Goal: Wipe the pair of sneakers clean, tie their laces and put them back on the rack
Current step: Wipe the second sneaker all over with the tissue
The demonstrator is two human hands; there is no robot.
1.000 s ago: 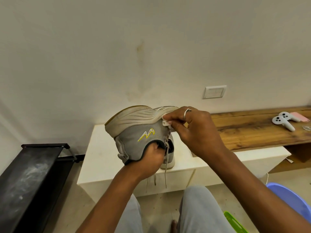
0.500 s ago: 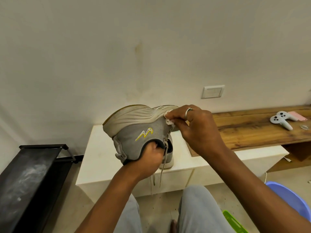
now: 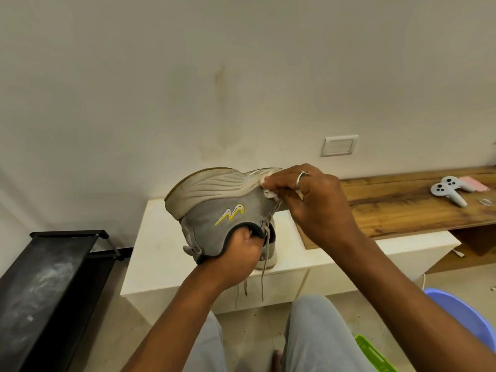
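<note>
Left hand [image 3: 239, 253]: fingers hidden inside the collar of the raised sneaker [image 3: 222, 208]. Second sneaker [image 3: 271, 253], centre: largely hidden behind both. Wipe [image 3: 269, 193]: mostly covered by the fingers of the right hand [image 3: 314, 208]. Rack [image 3: 45, 285], lower left, and purple basin [image 3: 467, 315], lower right: cut off by frame edges. Green item [image 3: 373, 355], bottom edge: unidentifiable.

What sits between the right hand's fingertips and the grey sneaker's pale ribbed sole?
A small white cloth wad, pinched by the right hand against the grey sneaker; head view.
</note>
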